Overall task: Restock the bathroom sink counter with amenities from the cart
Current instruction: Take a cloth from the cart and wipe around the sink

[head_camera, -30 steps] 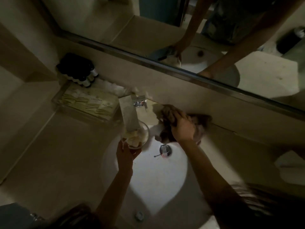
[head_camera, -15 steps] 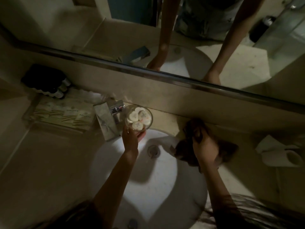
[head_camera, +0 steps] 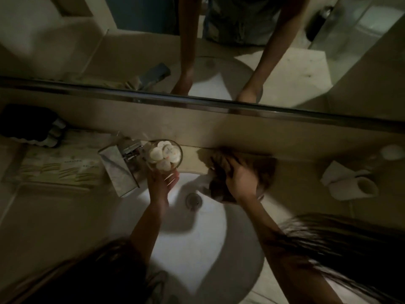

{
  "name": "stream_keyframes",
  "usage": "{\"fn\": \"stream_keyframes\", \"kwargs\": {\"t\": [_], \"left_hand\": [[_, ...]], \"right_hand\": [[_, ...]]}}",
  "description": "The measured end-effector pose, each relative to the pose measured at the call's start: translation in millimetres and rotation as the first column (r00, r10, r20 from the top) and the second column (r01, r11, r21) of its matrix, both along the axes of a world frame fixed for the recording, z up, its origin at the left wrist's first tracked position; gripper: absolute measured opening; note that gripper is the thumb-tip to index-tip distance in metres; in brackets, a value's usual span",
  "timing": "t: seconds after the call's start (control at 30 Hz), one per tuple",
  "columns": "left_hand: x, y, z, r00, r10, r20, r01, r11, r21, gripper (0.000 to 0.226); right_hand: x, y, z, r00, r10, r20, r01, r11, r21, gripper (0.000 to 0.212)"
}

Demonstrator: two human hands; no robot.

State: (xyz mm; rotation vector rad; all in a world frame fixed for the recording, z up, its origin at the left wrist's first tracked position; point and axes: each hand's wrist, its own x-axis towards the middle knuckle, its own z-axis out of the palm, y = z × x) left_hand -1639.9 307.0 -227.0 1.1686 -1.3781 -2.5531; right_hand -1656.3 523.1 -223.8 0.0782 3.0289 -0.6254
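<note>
Dimly, left hand (head_camera: pixel 161 185) grips a glass bowl (head_camera: pixel 164 155); right hand (head_camera: pixel 240 179) clutches a blurred cloth (head_camera: pixel 219 190).

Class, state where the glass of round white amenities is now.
Head view, left of centre: the glass sits in the left hand, at the back rim of the sink, just right of the faucet.
</note>
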Motion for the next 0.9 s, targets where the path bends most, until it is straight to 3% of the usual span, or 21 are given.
{"fn": "stream_keyframes", "kwargs": {"t": [0.13, 0.23, 0.37, 0.5, 0.6, 0.77, 0.9], "left_hand": [[22.4, 19.6, -2.1, 0.967, -0.232, 0.108, 0.246, 0.959, -0.144, 0.045], [62.1, 57.5, -2.0, 0.893, -0.429, 0.137, 0.449, 0.869, -0.208, 0.029], [115.8, 120.9, -3.1, 0.612, -0.785, 0.096, 0.75, 0.538, -0.385, 0.017], [133.9, 176.9, 2.3, 0.521, -0.844, 0.129, 0.794, 0.423, -0.437, 0.023], [145.9, 194.2, 4.8, 0.449, -0.881, 0.15, 0.811, 0.332, -0.481, 0.023], [160.4, 174.6, 1.5, 0.402, -0.874, 0.274, 0.799, 0.189, -0.571, 0.02], [187.7, 159.3, -2.8, 0.437, -0.821, 0.368, 0.789, 0.154, -0.594, 0.023]], "right_hand": [[33.0, 81.1, -7.9, 0.967, -0.214, -0.14, 0.226, 0.971, 0.077, 0.043], [79.1, 157.7, -25.0, 0.925, -0.376, 0.059, 0.368, 0.922, 0.119, 0.049], [174.7, 167.6, -15.7, 0.816, -0.577, 0.034, 0.565, 0.809, 0.164, 0.054], [274.6, 111.0, -8.6, 0.955, -0.298, -0.002, 0.295, 0.943, 0.153, 0.055], [309.5, 120.8, -1.8, 0.992, -0.127, -0.003, 0.127, 0.987, 0.096, 0.042], [272.0, 198.4, 7.3, 0.974, -0.226, -0.006, 0.225, 0.964, 0.14, 0.04], [232.5, 228.1, 15.4, 0.954, -0.299, 0.03, 0.293, 0.946, 0.136, 0.042]]}}
